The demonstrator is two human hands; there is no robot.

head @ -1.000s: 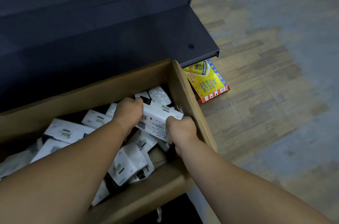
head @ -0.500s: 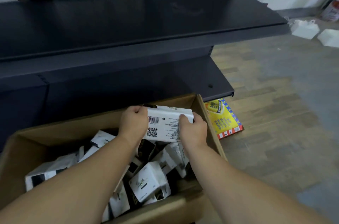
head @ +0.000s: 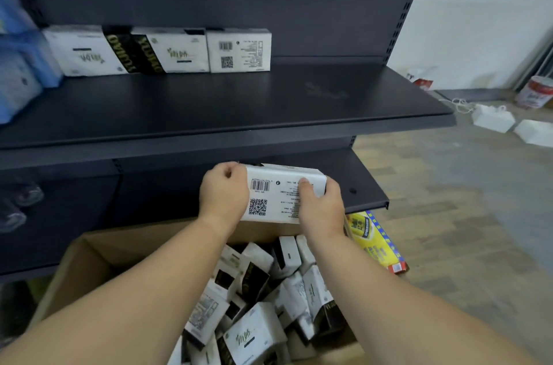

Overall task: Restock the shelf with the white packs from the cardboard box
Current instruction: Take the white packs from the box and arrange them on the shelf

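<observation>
A white pack (head: pixel 278 197) with a barcode and QR code is held above the far rim of the cardboard box (head: pixel 98 254). My left hand (head: pixel 224 191) grips its left end and my right hand (head: pixel 321 206) grips its right end. Several more white packs (head: pixel 260 302) lie jumbled inside the box. On the dark shelf (head: pixel 239 104) above, three white packs (head: pixel 161 50) stand in a row at the back left.
Blue packages (head: pixel 18 65) fill the shelf's left end. A lower dark shelf (head: pixel 359 185) juts out behind the held pack. A yellow box (head: pixel 374 242) lies on the wooden floor under it. White bags (head: pixel 493 119) and a paint can (head: pixel 537 92) sit far right.
Both hands lifted the pack out of the box and raised it to the level of the lower shelf. The view tilted up, revealing the upper shelf and its packs.
</observation>
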